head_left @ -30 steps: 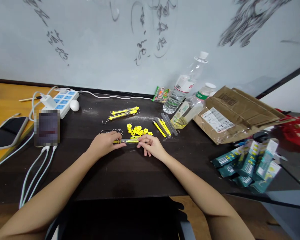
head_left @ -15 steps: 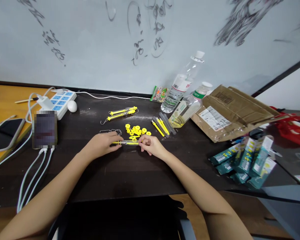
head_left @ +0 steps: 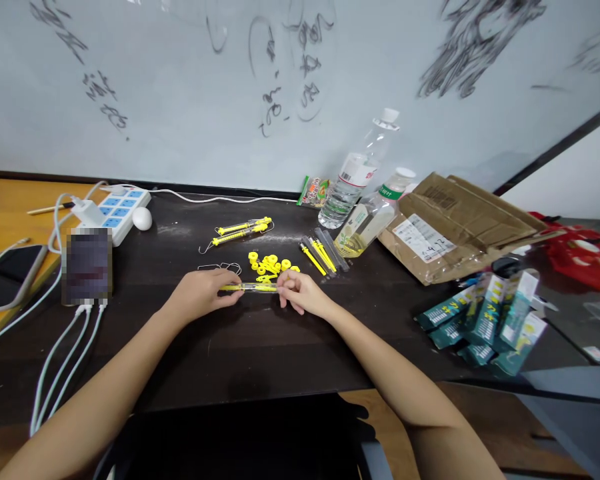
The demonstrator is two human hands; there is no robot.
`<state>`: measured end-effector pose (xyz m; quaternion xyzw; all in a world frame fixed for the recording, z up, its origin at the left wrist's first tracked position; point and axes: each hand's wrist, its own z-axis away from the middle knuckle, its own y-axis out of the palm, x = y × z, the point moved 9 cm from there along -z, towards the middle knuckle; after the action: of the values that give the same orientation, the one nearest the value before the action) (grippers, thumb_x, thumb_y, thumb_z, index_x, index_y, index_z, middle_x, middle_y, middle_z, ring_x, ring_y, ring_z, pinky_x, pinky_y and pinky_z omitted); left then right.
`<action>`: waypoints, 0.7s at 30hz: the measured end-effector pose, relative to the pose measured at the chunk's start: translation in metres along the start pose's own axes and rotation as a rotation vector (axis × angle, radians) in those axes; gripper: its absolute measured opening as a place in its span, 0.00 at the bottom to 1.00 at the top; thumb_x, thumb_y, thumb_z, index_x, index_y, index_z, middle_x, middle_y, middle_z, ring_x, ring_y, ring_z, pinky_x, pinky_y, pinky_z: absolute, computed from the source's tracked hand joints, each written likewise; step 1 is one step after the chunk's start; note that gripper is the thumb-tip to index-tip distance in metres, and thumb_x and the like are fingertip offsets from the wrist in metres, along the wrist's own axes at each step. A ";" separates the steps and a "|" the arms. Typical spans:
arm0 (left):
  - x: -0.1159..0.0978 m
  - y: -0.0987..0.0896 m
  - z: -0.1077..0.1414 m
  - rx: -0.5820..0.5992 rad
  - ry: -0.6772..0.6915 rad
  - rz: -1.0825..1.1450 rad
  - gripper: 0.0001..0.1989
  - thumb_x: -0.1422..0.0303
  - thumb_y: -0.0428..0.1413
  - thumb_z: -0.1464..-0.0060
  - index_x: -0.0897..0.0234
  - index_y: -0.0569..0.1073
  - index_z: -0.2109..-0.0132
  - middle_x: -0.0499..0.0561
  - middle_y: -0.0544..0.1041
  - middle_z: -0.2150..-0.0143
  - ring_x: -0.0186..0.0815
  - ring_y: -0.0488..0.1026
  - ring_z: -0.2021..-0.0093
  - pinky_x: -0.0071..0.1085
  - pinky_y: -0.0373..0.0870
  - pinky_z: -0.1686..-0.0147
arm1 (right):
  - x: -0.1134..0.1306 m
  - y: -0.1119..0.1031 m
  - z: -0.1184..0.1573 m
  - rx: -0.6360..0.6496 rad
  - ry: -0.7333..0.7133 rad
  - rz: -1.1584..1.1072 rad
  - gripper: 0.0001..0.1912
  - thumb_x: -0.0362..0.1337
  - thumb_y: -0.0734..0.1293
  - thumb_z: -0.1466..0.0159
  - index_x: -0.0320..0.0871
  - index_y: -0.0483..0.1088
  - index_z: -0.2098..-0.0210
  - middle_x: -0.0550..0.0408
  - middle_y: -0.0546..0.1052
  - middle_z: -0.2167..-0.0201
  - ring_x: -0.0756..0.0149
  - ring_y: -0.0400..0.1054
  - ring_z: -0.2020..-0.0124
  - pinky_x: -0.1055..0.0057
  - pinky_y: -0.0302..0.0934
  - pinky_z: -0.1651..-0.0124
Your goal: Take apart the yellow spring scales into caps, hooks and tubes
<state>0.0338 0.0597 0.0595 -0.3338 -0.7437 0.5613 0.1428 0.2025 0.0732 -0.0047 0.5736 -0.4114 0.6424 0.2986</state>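
Note:
Between my two hands lies a partly built spring scale point(head_left: 259, 287), a clear tube with yellow parts inside, held level just above the dark table. My left hand point(head_left: 209, 291) pinches its yellow left end. The fingers of my right hand point(head_left: 303, 292) close on its right end; the tip is hidden by them. Just beyond the tube is a pile of small yellow plastic parts point(head_left: 270, 264). Wire hooks point(head_left: 230, 268) lie behind my left fingers. Farther back rest two spring scales with hooks point(head_left: 240, 231). Yellow rods and clear tubes point(head_left: 323, 252) lie to the right.
Two bottles, a water bottle point(head_left: 353, 177) and a drink bottle point(head_left: 375, 213), stand at the back beside a snack packet point(head_left: 314, 191). A cardboard parcel point(head_left: 450, 227) and several green boxes point(head_left: 485, 317) are on the right. Left are a power strip point(head_left: 123, 212), phone point(head_left: 87, 267) and cables.
Both hands keep the tube in nearly the same place over the table. The whole view has shifted slightly; no object has been let go or picked up.

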 end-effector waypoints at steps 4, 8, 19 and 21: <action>-0.001 -0.004 0.001 -0.045 -0.018 -0.051 0.10 0.59 0.53 0.46 0.59 0.73 0.63 0.45 0.79 0.66 0.32 0.74 0.70 0.24 0.61 0.73 | 0.001 0.004 0.000 0.071 0.012 -0.047 0.11 0.42 0.64 0.39 0.42 0.60 0.65 0.62 0.75 0.80 0.80 0.54 0.93 0.83 0.45 0.91; -0.003 -0.003 0.000 -0.046 -0.031 -0.079 0.09 0.60 0.53 0.48 0.60 0.71 0.66 0.46 0.78 0.69 0.33 0.73 0.71 0.25 0.59 0.74 | 0.001 0.004 0.001 0.062 0.020 -0.006 0.11 0.43 0.65 0.40 0.41 0.62 0.65 0.60 0.76 0.79 0.80 0.54 0.92 0.83 0.46 0.91; 0.014 -0.002 -0.001 -0.033 -0.131 -0.023 0.10 0.59 0.53 0.47 0.59 0.72 0.66 0.44 0.77 0.69 0.31 0.72 0.72 0.25 0.58 0.74 | 0.002 -0.012 -0.001 -0.086 -0.026 0.089 0.10 0.41 0.65 0.41 0.41 0.64 0.68 0.62 0.73 0.82 0.81 0.52 0.92 0.82 0.45 0.90; 0.020 -0.003 -0.001 -0.032 -0.158 0.014 0.10 0.58 0.53 0.47 0.59 0.72 0.67 0.43 0.77 0.71 0.30 0.71 0.75 0.25 0.58 0.75 | 0.003 -0.014 -0.002 -0.100 -0.031 0.075 0.09 0.40 0.65 0.41 0.41 0.63 0.67 0.63 0.72 0.82 0.80 0.52 0.92 0.82 0.44 0.89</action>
<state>0.0187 0.0729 0.0593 -0.2959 -0.7593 0.5748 0.0743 0.2133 0.0817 0.0010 0.5522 -0.4687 0.6227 0.2961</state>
